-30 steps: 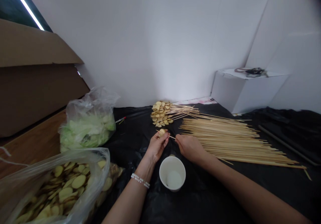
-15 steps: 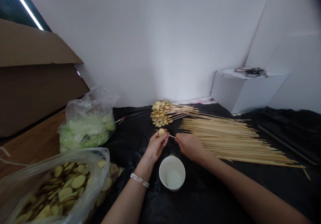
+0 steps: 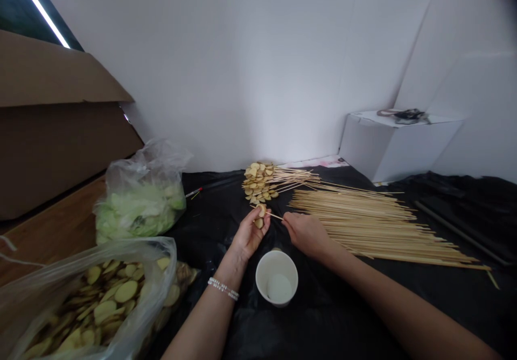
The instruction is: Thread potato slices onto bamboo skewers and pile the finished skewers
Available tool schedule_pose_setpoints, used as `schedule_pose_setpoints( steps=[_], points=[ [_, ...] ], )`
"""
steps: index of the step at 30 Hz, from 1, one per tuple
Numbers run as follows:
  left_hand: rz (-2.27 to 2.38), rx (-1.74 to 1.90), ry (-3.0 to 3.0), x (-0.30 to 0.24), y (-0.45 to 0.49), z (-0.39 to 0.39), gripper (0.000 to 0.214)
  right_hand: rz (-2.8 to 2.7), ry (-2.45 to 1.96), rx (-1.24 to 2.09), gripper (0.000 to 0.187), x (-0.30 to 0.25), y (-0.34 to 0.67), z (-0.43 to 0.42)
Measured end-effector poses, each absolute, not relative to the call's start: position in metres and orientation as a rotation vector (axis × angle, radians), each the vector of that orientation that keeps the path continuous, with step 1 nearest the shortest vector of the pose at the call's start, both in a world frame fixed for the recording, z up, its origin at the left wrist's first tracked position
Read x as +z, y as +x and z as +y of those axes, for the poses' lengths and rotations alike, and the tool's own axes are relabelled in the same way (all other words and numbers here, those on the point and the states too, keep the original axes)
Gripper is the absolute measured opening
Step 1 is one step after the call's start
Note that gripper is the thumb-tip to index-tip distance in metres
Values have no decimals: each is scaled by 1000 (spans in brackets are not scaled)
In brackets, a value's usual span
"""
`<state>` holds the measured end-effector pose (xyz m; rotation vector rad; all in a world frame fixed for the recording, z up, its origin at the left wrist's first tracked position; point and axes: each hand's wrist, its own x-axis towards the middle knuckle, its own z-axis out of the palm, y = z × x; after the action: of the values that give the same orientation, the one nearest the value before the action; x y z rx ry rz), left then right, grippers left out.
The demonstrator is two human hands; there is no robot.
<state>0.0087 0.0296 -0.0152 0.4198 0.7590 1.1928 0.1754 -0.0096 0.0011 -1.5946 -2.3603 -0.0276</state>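
— Shifted since the earlier frame?
— Yes. I log two potato slices [image 3: 260, 215] on the skewer [image 3: 274, 216], not one.
— Fingers?
— The left hand [image 3: 249, 237] curls narrowly around the slices; the right hand [image 3: 307, 235] pinches the skewer's end.
— Room?
— Both hands sit just beyond the paper cup [image 3: 277, 278]. Loose skewers [image 3: 371, 231] lie right of it, their edge near the right hand; finished skewers [image 3: 274, 180] lie farther beyond it.

two hands [image 3: 278, 236], one bamboo skewer [image 3: 274, 216], two potato slices [image 3: 260, 216], one paper cup [image 3: 277, 278], one bag of potato slices [image 3: 81, 301], one bag of cabbage [image 3: 139, 209], one pearl bracelet [image 3: 223, 289], one cardboard box [image 3: 52, 123], one white box [image 3: 398, 147]
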Motion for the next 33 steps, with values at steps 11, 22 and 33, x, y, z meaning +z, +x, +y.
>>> schedule_pose_setpoints(
  steps=[11, 22, 33],
  points=[
    [664, 1210, 408, -15, 8, 29, 21, -2270, -1661, -79, 27, 1, 176, -8],
    [718, 1325, 472, -20, 8, 33, 24, -2213, -1690, -79, 28, 1, 180, -5],
    [610, 1298, 334, -16, 1, 34, 28, -2200, -1668, -97, 26, -2, 180, -4]
  ],
)
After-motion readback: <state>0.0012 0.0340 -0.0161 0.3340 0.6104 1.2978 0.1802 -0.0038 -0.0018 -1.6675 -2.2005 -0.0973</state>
